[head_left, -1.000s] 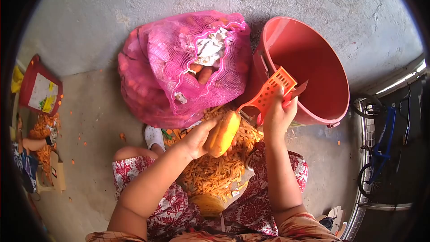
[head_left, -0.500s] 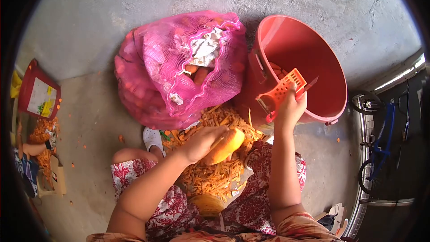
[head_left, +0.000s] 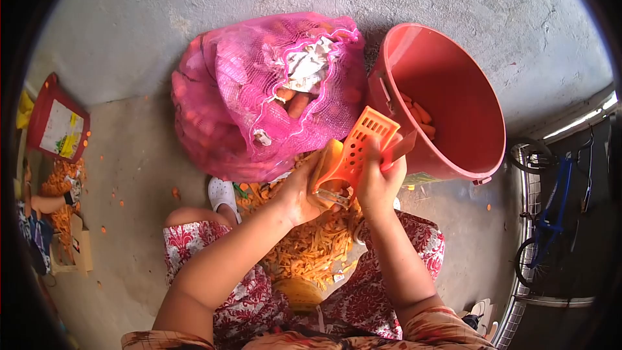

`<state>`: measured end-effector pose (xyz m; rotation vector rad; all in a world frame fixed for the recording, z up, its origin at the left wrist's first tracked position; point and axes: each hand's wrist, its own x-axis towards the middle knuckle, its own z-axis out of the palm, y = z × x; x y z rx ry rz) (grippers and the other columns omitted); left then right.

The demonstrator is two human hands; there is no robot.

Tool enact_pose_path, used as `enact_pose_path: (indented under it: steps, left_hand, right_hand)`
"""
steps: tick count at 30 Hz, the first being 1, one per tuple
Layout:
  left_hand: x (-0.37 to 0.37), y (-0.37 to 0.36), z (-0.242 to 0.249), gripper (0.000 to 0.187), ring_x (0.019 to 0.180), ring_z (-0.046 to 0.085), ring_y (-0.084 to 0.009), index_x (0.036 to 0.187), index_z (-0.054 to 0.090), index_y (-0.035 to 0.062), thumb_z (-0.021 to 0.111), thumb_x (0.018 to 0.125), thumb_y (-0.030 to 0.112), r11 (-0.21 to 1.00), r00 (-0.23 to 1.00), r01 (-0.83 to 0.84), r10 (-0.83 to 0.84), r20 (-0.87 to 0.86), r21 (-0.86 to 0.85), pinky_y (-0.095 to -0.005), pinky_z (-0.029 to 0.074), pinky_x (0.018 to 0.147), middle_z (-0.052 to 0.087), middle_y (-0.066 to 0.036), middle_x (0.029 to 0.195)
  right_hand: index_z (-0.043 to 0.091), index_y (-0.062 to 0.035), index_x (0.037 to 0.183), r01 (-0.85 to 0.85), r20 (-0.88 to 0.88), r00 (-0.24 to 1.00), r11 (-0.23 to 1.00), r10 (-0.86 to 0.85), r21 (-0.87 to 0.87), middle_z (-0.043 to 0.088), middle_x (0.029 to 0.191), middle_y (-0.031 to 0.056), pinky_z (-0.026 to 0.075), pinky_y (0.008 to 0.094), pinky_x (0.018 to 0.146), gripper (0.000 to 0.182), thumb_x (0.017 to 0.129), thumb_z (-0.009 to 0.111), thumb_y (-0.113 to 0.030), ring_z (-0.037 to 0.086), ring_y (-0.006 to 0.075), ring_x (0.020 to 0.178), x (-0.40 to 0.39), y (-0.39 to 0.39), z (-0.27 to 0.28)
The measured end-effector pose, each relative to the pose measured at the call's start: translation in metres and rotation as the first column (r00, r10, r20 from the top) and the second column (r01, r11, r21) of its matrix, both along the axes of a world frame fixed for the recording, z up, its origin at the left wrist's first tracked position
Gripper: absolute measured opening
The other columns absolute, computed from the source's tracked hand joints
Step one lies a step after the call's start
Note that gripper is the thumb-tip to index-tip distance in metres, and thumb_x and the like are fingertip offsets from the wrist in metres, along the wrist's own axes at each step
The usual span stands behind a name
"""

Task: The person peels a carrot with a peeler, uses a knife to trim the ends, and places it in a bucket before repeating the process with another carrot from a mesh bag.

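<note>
The right hand (head_left: pixel 382 179), fingers wrapped around the orange peeler (head_left: pixel 360 144), has swung it over to the carrot (head_left: pixel 333 151) that the left hand (head_left: pixel 300 196) grips with curled fingers above the peelings (head_left: pixel 312 246), so it seems placed to work.

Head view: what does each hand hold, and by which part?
Right hand: the orange peeler, by its perforated handle; whether the blade jutting beside it belongs to it, I cannot tell. Left hand: a carrot, along its side.
</note>
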<state>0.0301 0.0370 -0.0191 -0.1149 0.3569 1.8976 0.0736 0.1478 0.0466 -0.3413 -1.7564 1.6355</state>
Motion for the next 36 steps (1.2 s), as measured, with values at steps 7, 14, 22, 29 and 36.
enact_pose_path:
  steps: [7,14,22,29,36]
  left_hand:
    - [0.005,0.003,0.025,0.042,0.095,0.053,-0.0171,0.116,0.045,0.0084,0.033,0.089,0.039,0.992,0.997,-0.076,0.074,0.015,0.102,-0.0321,0.044,0.079,0.054,-0.006,0.108]
    - [0.008,-0.003,0.015,0.047,0.076,0.058,-0.0199,0.108,0.047,0.0069,0.032,0.087,0.047,0.988,0.957,0.13,-0.146,-0.251,-0.08,-0.0323,0.048,0.065,0.058,-0.01,0.087]
    - [0.008,-0.005,0.024,0.045,0.077,0.056,-0.0186,0.108,0.048,0.0116,0.042,0.083,0.048,0.958,0.979,0.065,-0.115,-0.166,-0.28,-0.0344,0.046,0.054,0.057,-0.006,0.09]
    - [0.003,-0.002,0.021,0.034,0.073,0.055,-0.0138,0.106,0.049,0.0159,0.031,0.089,0.039,0.998,0.995,0.049,-0.052,-0.08,-0.041,-0.0295,0.041,0.048,0.058,0.001,0.09]
    - [0.002,-0.009,0.012,0.037,0.076,0.055,-0.0159,0.11,0.047,0.014,0.031,0.089,0.04,0.99,0.985,0.143,-0.14,-0.098,0.023,-0.0313,0.043,0.056,0.057,-0.004,0.091]
  right_hand:
    - [0.046,-0.0003,0.087,0.027,0.01,0.999,0.964,-0.031,0.263,0.051,0.06,0.0049,0.039,0.0224,0.051,0.012,0.084,0.051,-0.011,0.045,0.007,0.054,0.003,-0.004,-0.002]
    - [0.047,0.0,0.081,0.245,-0.043,0.969,0.95,-0.241,0.192,0.051,0.065,0.0036,0.037,0.0208,0.052,0.01,0.084,0.05,-0.009,0.044,0.0071,0.059,-0.01,0.037,-0.01]
    - [0.048,0.0001,0.092,0.147,-0.069,0.987,0.989,-0.147,0.005,0.052,0.069,-0.0006,0.037,0.0181,0.049,0.011,0.085,0.047,-0.008,0.044,0.0028,0.055,-0.007,0.028,0.004]
    - [0.047,0.0003,0.087,-0.018,0.044,0.999,0.967,0.007,0.256,0.05,0.057,0.0024,0.038,0.0207,0.049,0.012,0.083,0.051,-0.01,0.044,0.0043,0.052,0.003,-0.001,-0.006]
    - [0.048,-0.0001,0.084,0.122,-0.01,0.992,0.959,-0.124,0.254,0.047,0.058,0.0024,0.035,0.0217,0.047,0.009,0.083,0.052,-0.008,0.041,0.0052,0.054,-0.004,0.002,-0.01]
